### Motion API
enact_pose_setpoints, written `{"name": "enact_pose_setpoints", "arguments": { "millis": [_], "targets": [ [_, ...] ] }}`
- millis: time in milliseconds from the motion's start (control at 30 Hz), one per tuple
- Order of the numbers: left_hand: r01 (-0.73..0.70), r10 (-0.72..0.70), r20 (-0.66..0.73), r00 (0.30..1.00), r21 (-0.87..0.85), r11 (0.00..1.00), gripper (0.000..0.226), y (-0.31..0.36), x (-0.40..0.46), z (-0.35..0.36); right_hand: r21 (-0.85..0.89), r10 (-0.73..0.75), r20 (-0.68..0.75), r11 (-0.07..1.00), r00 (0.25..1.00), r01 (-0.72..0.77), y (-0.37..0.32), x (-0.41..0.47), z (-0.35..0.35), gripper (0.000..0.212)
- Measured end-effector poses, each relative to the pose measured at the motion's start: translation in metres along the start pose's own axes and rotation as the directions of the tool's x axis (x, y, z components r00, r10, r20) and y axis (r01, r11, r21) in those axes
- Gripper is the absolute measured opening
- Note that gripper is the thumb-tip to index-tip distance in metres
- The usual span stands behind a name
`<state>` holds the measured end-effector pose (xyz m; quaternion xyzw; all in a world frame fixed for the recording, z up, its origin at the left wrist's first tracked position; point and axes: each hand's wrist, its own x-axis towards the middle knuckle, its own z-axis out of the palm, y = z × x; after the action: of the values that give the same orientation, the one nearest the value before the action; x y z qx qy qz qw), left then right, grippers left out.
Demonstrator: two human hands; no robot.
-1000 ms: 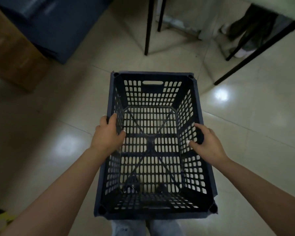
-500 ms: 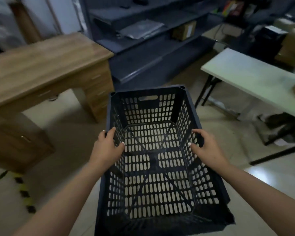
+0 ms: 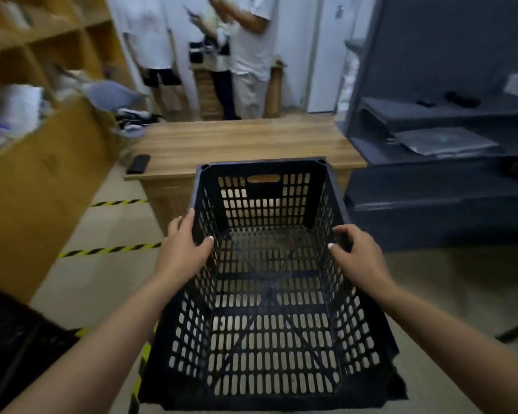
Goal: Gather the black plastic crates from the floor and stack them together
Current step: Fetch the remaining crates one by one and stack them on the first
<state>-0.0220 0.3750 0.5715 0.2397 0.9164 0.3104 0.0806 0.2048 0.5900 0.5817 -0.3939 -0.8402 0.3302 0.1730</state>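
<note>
I carry one black perforated plastic crate point(image 3: 269, 330) in front of me, open side up, tilted slightly away, empty inside. My left hand point(image 3: 183, 249) grips its left rim with the thumb inside the wall. My right hand point(image 3: 356, 252) grips the right rim the same way. A dark meshed shape point(image 3: 9, 339) at the lower left edge looks like another black crate, mostly cut off by the frame.
A wooden desk point(image 3: 240, 141) stands just ahead with a dark phone-like object point(image 3: 138, 164) on it. Wooden shelving point(image 3: 36, 115) lines the left, dark grey metal shelving point(image 3: 446, 150) the right. People stand beyond the desk point(image 3: 222, 55). Yellow-black tape point(image 3: 111, 251) marks the floor.
My view has swung up and to the left while I carry the crate: the floor and white table are gone, and the desk, wooden shelves and standing people have come into view. Both hands keep their grip.
</note>
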Motion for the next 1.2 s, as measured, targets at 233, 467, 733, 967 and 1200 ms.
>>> {"name": "enact_pose_setpoints", "arguments": {
  "millis": [233, 467, 733, 967, 1200],
  "targets": [
    [0.195, -0.192, -0.201, 0.961, -0.005, 0.981, 0.073, -0.063, -0.022, -0.077, 0.043, -0.302, 0.164, 0.953, 0.939, 0.299, -0.106, 0.042, 0.049, 0.036],
    [0.316, -0.294, -0.324, 0.899, 0.016, 0.949, 0.060, -0.137, -0.040, -0.154, 0.098, -0.411, 0.284, 0.911, 0.866, 0.401, -0.210, 0.042, 0.123, 0.040],
    [0.462, -0.397, -0.474, 0.786, 0.022, 0.887, 0.061, -0.210, -0.065, -0.242, 0.182, -0.504, 0.344, 0.864, 0.792, 0.470, -0.324, 0.021, 0.204, 0.039],
    [0.548, -0.482, -0.500, 0.719, -0.019, 0.836, 0.067, -0.246, -0.060, -0.277, 0.266, -0.544, 0.412, 0.839, 0.731, 0.475, -0.394, 0.046, 0.247, 0.035],
    [0.572, -0.532, -0.516, 0.671, -0.096, 0.815, 0.067, -0.245, -0.007, -0.288, 0.300, -0.572, 0.475, 0.819, 0.668, 0.488, -0.440, 0.119, 0.272, 0.024]
  ]
}}
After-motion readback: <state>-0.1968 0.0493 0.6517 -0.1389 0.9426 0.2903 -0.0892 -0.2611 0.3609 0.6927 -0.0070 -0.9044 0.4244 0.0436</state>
